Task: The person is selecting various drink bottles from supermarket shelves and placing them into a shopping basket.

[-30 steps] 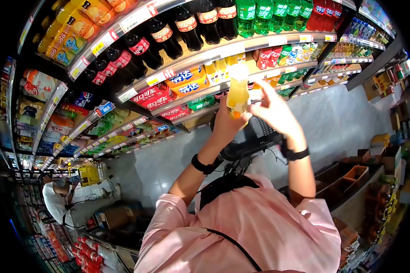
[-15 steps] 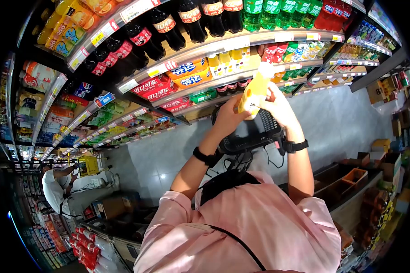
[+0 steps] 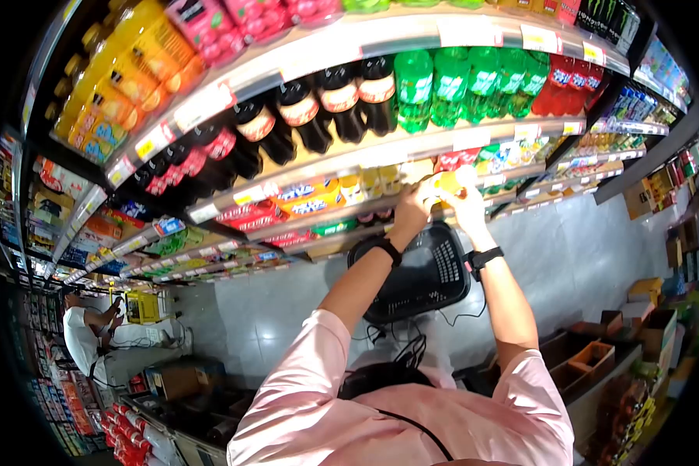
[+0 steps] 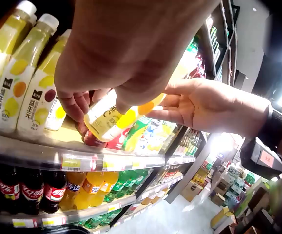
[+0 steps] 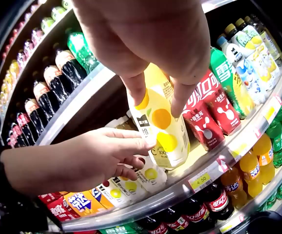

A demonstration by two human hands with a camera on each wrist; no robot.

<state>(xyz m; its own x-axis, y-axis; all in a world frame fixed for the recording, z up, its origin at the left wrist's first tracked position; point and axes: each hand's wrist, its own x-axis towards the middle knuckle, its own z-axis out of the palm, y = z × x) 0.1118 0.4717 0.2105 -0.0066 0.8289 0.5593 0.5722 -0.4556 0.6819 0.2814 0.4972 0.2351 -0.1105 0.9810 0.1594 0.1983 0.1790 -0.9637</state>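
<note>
A yellow juice bottle point(image 5: 166, 124) with orange and lemon pictures on its label is between both hands at the shelf's front. My right hand point(image 5: 143, 36) grips its upper part from above, thumb and fingers on opposite sides. Lower down, my left hand point(image 5: 106, 150) pinches the bottle's side, with the thumb on the label. In the left wrist view the bottle point(image 4: 112, 121) tilts, and the left hand point(image 4: 124, 53) hides its upper part. Similar juice bottles point(image 4: 15, 92) stand in a row beside it; red cola bottles point(image 5: 220, 109) are on the other side.
The shelf edge point(image 5: 167, 195) with price tags runs below the bottle. Dark cola bottles point(image 3: 295, 116) and green bottles point(image 3: 452, 85) fill the tier above. A black basket point(image 3: 415, 279) is below my hands. Another person point(image 3: 85, 338) is at the left.
Both hands have carried the juice bottle forward to the shelf. The right hand, earlier beside the bottle with fingers spread, now grips it. The head view has shifted, showing more upper shelf.
</note>
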